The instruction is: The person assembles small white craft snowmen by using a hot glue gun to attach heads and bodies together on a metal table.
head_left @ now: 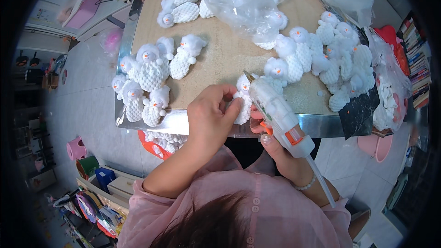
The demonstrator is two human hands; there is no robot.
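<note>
The person's left hand point(209, 112) pinches a white chunky-knit snowman point(242, 103) at the table's point(216, 64) six o'clock edge; the right hand point(279, 154) grips a hot-glue gun point(274, 109), nozzle point(248, 76) toward twelve.

From my remote seat I see a tan tabletop point(216, 57) with a shiny metal edge point(317, 123). On its left side I make out a cluster of chunky-knit white snowmen point(149, 76), fluffy-headed and orange-nosed, some overlapping. More snowmen point(183, 12) lie near the far edge, beside a crumpled clear plastic bag point(236, 2). To the right I find a larger snowman pile point(342, 59), heaped partly over a black sheet point(359, 115) that droops past the corner. A small white scrap point(320, 93) lies near that pile.
</note>
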